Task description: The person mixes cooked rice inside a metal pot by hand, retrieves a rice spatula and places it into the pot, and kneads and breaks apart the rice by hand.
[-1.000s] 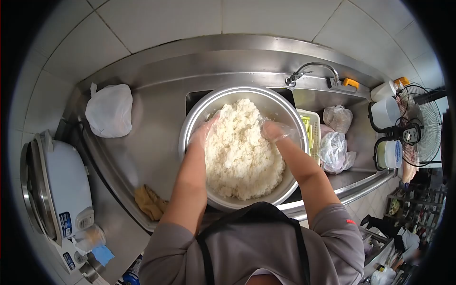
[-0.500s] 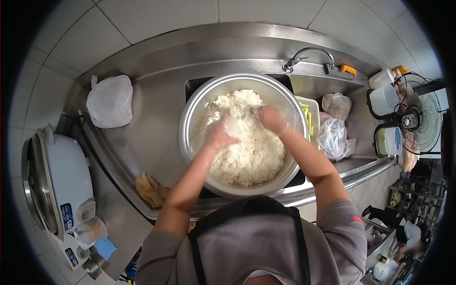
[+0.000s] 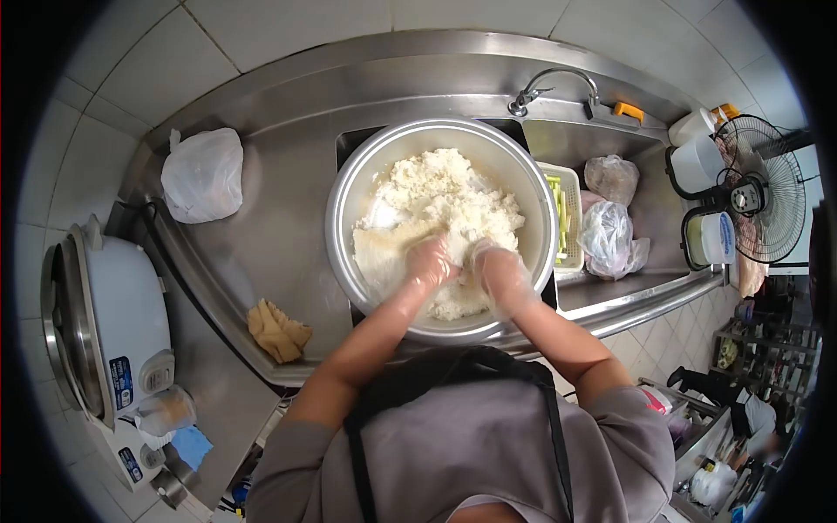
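Note:
A wide metal pot [image 3: 338,228] holds a heap of white, grainy food that looks like cooked rice [image 3: 440,174]. Both my hands wear clear plastic gloves and are inside the pot, near its front. My left hand [image 3: 431,261] is curled into the rice, its fingertips buried. Close beside it, my right hand [image 3: 499,272] is also closed in the rice, with its fingers partly hidden. At the left of the heap, a smooth, flattened patch of rice lies by my left wrist.
The pot sits over the sink [image 3: 558,144], below a faucet [image 3: 558,80]. At right are a basket [image 3: 571,196] of green cut stalks, plastic bags [image 3: 610,235] and a fan [image 3: 758,187]. At left are a white bag [image 3: 202,174], a cloth [image 3: 277,331] and a rice cooker [image 3: 131,322].
Both hands have moved from the middle and back of the pot toward its front, closer together. The rice has shifted, baring some pot bottom at left. The whole view has moved slightly.

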The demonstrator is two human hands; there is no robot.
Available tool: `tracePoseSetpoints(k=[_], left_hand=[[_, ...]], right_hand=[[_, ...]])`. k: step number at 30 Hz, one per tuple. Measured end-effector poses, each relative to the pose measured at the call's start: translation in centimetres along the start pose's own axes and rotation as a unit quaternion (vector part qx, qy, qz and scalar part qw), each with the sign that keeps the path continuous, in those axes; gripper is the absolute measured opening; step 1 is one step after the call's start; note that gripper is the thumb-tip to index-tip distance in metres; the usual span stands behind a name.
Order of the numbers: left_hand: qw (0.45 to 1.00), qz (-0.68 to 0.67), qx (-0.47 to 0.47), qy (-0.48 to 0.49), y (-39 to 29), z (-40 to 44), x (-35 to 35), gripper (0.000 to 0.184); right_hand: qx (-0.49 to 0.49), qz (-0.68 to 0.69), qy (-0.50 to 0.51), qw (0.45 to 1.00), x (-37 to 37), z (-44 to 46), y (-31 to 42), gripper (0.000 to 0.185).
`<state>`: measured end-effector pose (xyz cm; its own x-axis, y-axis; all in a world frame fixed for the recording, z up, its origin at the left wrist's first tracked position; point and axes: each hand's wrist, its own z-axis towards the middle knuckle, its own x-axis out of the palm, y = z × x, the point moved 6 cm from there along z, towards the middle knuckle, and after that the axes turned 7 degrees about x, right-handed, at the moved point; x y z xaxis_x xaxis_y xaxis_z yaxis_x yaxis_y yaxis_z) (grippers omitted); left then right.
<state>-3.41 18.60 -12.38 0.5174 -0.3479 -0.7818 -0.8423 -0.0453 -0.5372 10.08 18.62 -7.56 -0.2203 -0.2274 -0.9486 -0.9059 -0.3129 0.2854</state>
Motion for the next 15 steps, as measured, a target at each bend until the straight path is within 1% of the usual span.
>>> tracePoseSetpoints(k=[2, 3, 4, 5, 7, 10, 11, 12, 13, 14, 15], left_hand=[[0.999, 0.010, -0.023, 0.041, 1.0, 1.9, 0.1, 0.087], [0.997, 0.016, -0.034, 0.060, 1.6, 2.6, 0.5, 0.091], [0.994, 0.084, 0.010, 0.062, 2.4, 3.7, 2.1, 0.098], [0.985, 0.153, 0.053, 0.058, 1.4, 3.5, 1.2, 0.104], [0.995, 0.050, -0.014, 0.086, 0.4, 1.4, -0.7, 0.101], [0.994, -0.047, 0.081, -0.048, 1.4, 1.2, 0.9, 0.096], [0.992, -0.084, 0.082, -0.035, 1.1, 1.1, 0.7, 0.092], [0.989, -0.120, 0.082, -0.025, 0.6, 1.3, -0.3, 0.087], [0.984, -0.156, 0.082, -0.014, 0.4, 1.6, -0.9, 0.083], [0.965, -0.258, 0.048, 0.020, 1.0, 2.0, 0.1, 0.082], [0.958, -0.280, 0.055, 0.021, 1.1, 2.1, 0.8, 0.081]], right_hand=[[0.043, -0.028, 0.035, 0.998, 1.4, 3.1, -2.9, 0.019], [0.024, -0.051, 0.036, 0.998, 0.3, 4.5, -3.2, 0.022], [0.012, -0.061, 0.004, 0.998, -0.6, 5.3, -3.9, 0.023], [0.028, -0.075, 0.001, 0.997, -2.3, 5.9, -3.9, 0.023], [0.060, -0.100, 0.002, 0.993, -5.2, 6.3, -3.9, 0.022], [0.096, -0.240, 0.114, 0.959, -2.0, 8.3, -4.1, 0.023], [0.087, -0.257, 0.087, 0.958, 0.9, 9.0, -5.6, 0.023], [0.075, -0.275, 0.058, 0.957, 5.6, 10.2, -8.0, 0.025], [0.063, -0.291, 0.028, 0.954, 7.8, 10.9, -9.0, 0.026], [0.132, -0.273, 0.139, 0.943, 5.0, 10.3, -7.7, 0.027], [0.094, -0.260, 0.139, 0.951, 4.1, 10.5, -7.3, 0.027]])
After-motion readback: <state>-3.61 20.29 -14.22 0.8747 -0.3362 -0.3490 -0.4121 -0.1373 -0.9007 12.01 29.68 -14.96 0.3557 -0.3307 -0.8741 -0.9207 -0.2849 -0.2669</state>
